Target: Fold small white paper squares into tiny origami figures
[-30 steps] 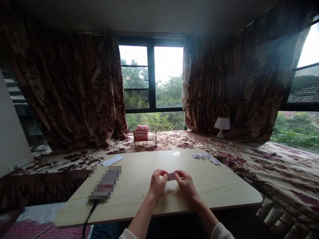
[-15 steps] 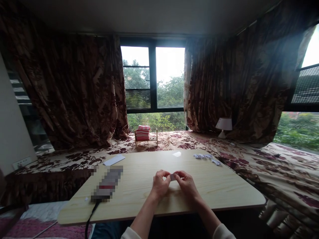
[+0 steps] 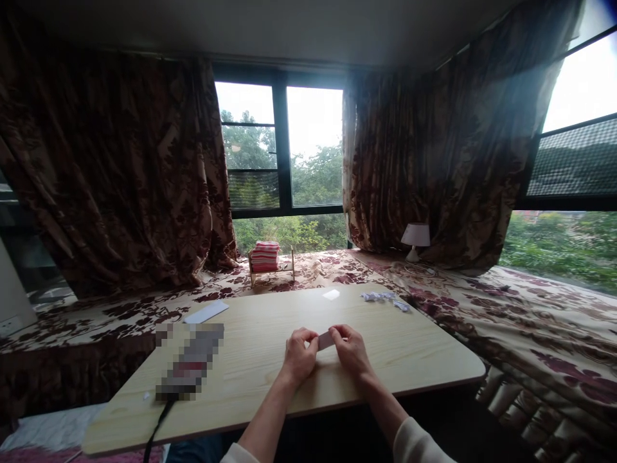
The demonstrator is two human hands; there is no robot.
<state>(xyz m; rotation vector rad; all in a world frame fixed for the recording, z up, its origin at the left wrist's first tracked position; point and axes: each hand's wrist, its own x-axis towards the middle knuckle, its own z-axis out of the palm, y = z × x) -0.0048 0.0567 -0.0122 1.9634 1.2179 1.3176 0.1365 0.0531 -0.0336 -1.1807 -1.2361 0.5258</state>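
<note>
- Our left hand (image 3: 301, 355) and right hand (image 3: 351, 349) pinch opposite ends of a small pale slip (image 3: 326, 340), over the worktop (image 3: 409, 360).
- To our left lies a blurred dark object (image 3: 191, 361), perhaps a device, its black cord (image 3: 158, 424) crossing the near edge.
- Beyond it we see a flat white strip (image 3: 206, 312); far right, crumpled white bits (image 3: 379, 297).

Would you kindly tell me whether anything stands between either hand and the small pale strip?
Nothing visible does: the left hand and right hand pinch the small pale strip directly, at opposite ends, over the table. The white scraps lie farther off.
</note>
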